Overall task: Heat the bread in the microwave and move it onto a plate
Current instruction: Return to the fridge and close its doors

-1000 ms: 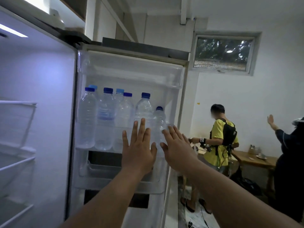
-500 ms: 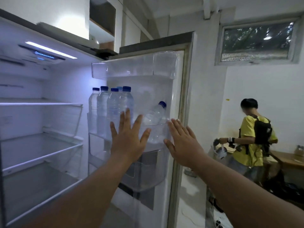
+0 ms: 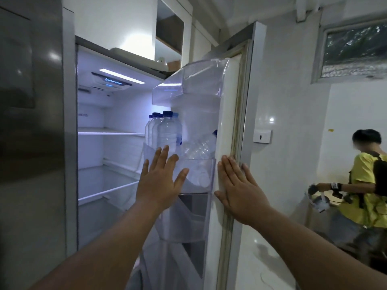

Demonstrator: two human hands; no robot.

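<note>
Both hands lie flat against the open fridge door (image 3: 228, 114), fingers straight and spread, gripping nothing. The left hand (image 3: 160, 185) presses on the clear door bin (image 3: 201, 174), just below the upright water bottles (image 3: 165, 130) with blue caps; the right hand (image 3: 238, 185) rests on the door's inner edge beside that bin, next to a bottle lying tilted (image 3: 201, 146) inside it. Left of the door, the lit fridge shelves (image 3: 111, 133) show no food that I can make out.

The bread is not in view anywhere, nor the microwave or the plate, so the task proper looks not yet begun (this reads as a search of the fridge, or a push on its door).

Bread should be light and soft, easily crushed, likely to shed crumbs. My judgement: take it with a loose hold across the sides or lift from beneath with flat fingers, never a squeeze; once heated it may be hot and limp, so support underneath matters more.
</note>
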